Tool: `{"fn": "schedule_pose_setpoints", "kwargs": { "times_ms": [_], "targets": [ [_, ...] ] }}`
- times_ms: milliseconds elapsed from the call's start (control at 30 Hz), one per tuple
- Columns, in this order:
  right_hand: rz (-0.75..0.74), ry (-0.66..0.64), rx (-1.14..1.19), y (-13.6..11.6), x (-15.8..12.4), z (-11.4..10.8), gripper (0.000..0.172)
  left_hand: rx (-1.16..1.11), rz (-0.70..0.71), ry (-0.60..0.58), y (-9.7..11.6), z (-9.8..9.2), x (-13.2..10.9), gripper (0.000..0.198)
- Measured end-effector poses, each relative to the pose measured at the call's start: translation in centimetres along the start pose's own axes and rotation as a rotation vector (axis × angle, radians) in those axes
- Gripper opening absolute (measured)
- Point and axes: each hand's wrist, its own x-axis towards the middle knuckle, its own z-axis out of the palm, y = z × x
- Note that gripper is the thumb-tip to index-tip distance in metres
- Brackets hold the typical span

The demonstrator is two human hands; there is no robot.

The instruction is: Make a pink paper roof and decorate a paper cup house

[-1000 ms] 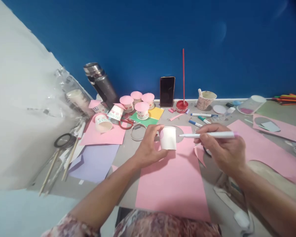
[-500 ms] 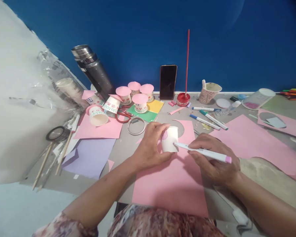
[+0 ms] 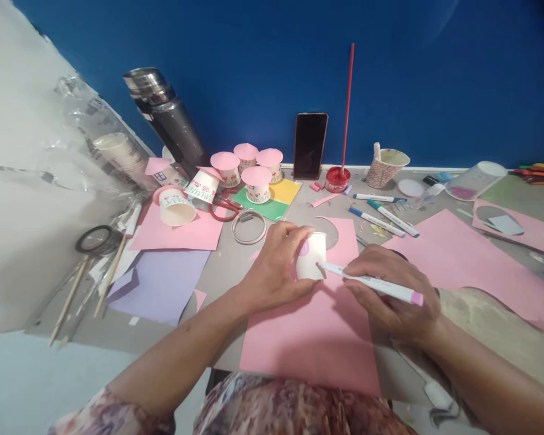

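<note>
My left hand (image 3: 281,263) is closed around a small white paper cup (image 3: 312,257), thumb below and fingers above. A pinkish-purple drawn mark shows on the cup's left side. In my right hand (image 3: 390,290) is a white marker (image 3: 376,285) with a pink end; its tip touches or nearly touches the cup's side. Both hands are above a sheet of pink paper (image 3: 308,344) that has a round cutout at its top. Behind my left hand lies a roll of tape (image 3: 249,228).
Paper cups with pink cone roofs (image 3: 257,184) stand at the back left by a thermos (image 3: 170,121). Red-handled scissors (image 3: 224,209) lie near them. A phone (image 3: 310,146) leans on the blue wall beside a red pot (image 3: 337,179). Several markers (image 3: 376,222) lie to the right.
The view has shifted slightly. My hands keep the same hold on the cup and marker, and the marker tip stays by the cup's side.
</note>
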Motion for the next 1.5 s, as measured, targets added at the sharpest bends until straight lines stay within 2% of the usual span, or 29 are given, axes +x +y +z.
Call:
{"fn": "schedule_pose_setpoints", "kwargs": {
  "times_ms": [667,1067,1333,1500],
  "targets": [
    [0.052,-0.002,0.03,0.07,-0.15,0.34,0.014,0.016,0.003,-0.036,0.27,-0.18,0.17,0.073],
    [0.043,-0.09,0.058,-0.39,0.2,0.07,0.01,0.032,0.04,0.025,-0.31,-0.11,0.06,0.08],
    [0.076,0.006,0.039,-0.15,-0.15,0.27,0.011,0.041,0.049,0.012,-0.19,-0.05,0.08,0.074],
    [0.076,0.006,0.037,-0.09,-0.07,0.33,0.011,0.023,0.066,-0.021,-0.08,-0.02,0.15,0.07]
  ]
}}
